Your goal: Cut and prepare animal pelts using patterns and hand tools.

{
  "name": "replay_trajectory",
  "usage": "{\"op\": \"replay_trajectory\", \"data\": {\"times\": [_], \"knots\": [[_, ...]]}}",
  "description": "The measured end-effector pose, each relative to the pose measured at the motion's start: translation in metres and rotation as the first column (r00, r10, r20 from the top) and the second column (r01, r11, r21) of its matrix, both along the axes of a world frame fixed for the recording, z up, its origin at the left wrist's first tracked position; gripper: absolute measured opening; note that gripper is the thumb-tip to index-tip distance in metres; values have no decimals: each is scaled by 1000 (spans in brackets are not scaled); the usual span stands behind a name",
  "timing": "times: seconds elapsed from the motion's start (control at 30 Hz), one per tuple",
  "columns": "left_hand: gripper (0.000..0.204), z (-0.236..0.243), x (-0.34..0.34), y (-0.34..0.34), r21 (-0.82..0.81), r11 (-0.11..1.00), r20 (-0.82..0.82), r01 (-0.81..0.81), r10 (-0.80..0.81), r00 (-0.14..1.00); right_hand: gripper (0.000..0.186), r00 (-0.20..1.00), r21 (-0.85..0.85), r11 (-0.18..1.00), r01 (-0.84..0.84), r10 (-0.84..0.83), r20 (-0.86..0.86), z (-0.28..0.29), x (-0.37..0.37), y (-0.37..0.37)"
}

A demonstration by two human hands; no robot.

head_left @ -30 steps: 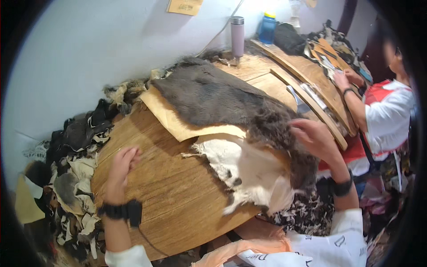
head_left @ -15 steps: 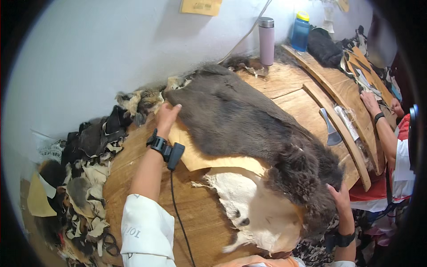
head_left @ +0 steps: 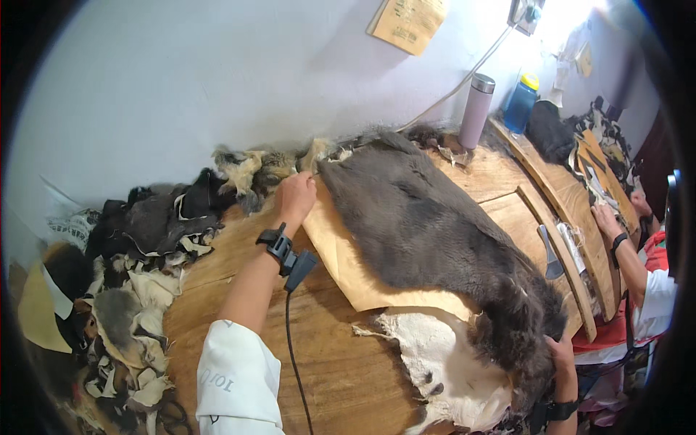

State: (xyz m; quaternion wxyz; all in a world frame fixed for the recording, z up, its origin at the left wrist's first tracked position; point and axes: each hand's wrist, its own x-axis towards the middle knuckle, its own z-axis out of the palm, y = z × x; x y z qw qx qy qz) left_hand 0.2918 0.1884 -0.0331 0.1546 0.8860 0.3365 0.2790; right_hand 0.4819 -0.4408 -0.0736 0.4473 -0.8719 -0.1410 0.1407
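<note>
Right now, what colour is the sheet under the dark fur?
The sheet is yellowish tan, seen best in the head view.

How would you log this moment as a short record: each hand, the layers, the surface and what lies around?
Left hand: at the upper left corner of the yellow sheet, near the dark fur pelt
Right hand: at the pelt's lower right edge
Layers: pelt over sheet; pale hide partly beneath
Surface: wooden table
Left side: fur scraps
Far side: pink flask, blue bottle
Right side: curved wooden strips; co-worker's hands
</note>
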Motion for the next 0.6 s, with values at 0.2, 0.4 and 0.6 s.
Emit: {"op": "replay_trajectory", "data": {"times": [0.2, 0.4, 0.6], "knots": [[27, -11, 32, 25, -71, 993, -143, -98, 87, 986, 80, 998, 37, 998, 42, -40, -47, 16, -5, 20], [47, -12, 29, 41, -394, 899, -224, -190, 107, 969, 73, 952, -164, 986, 34, 18, 305, 26, 77, 11], [33, 0, 27, 4, -769, 639, -75, -22, -57, 996, 49, 913, -246, 945, 216, -106, 394, 14, 152, -41]]}}
